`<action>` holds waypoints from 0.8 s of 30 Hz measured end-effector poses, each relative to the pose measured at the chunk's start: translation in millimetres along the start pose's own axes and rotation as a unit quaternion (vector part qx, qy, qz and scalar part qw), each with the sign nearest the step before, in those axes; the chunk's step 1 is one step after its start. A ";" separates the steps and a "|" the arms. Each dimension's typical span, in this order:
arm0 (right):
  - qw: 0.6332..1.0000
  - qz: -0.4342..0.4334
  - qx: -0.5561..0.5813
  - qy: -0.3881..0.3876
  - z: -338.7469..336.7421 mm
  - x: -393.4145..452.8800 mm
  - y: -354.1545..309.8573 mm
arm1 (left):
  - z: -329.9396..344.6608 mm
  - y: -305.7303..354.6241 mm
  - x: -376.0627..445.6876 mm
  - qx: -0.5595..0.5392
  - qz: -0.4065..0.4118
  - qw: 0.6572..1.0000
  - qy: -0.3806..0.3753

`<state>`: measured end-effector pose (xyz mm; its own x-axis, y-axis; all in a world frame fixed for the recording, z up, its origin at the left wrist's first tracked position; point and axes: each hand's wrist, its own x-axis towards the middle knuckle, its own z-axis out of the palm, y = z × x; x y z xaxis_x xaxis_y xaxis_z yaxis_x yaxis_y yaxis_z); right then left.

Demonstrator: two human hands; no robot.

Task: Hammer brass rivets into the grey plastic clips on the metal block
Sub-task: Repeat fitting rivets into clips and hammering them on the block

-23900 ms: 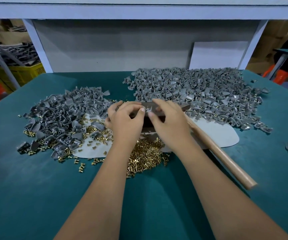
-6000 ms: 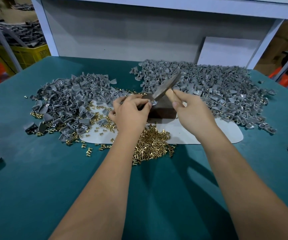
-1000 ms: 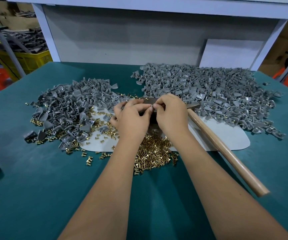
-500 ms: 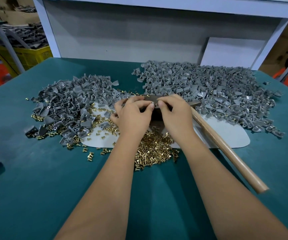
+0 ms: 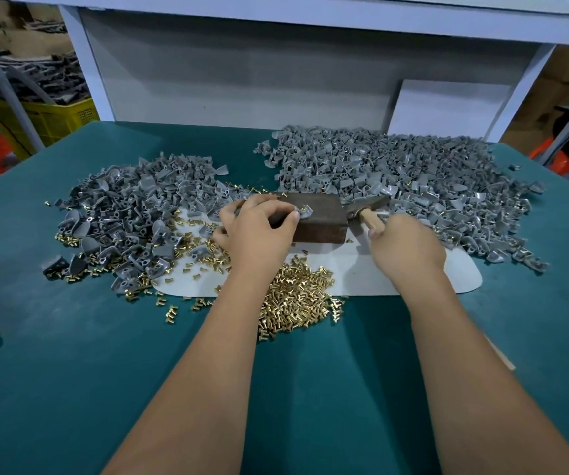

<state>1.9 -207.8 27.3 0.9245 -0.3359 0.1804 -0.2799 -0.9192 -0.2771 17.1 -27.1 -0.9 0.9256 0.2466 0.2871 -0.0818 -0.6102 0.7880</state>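
A dark metal block (image 5: 320,219) sits mid-table on a white mat (image 5: 361,275). On its top lies a grey plastic clip (image 5: 305,212) with a brass rivet standing in it. My left hand (image 5: 259,231) pinches that clip at the block's left end. My right hand (image 5: 406,248) grips the wooden handle of a hammer (image 5: 367,209) just below its head, which lies to the right of the block. A heap of loose brass rivets (image 5: 296,303) lies in front of the block, between my forearms.
A pile of grey clips (image 5: 139,214) lies on the left and a larger pile (image 5: 413,180) at the back right. Stray rivets are scattered on the green table (image 5: 70,354). A white frame and panel stand behind. A yellow crate (image 5: 53,121) sits beyond the left edge.
My right hand has left the clip on the block and moved right onto the hammer handle near its head. My left hand still holds the clip.
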 end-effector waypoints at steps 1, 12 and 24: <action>1.000 0.004 0.019 0.009 -2.2 0.2 -0.2 | 0.8 -0.3 -0.1 0.007 0.006 1.000 0.005; 0.973 -0.184 0.121 0.069 -40.8 -33.5 -29.5 | 7.1 -1.9 -2.2 0.066 0.047 0.993 0.083; 0.951 -0.228 0.051 0.204 -37.6 -41.1 -44.8 | 10.3 -6.6 0.2 0.070 0.036 0.995 0.069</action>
<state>-33.3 -160.6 67.8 0.7612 0.0215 0.6481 0.1708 -0.9708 -0.1684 21.7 -30.9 -11.7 0.8591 0.2940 0.4189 -0.0843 -0.7260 0.6825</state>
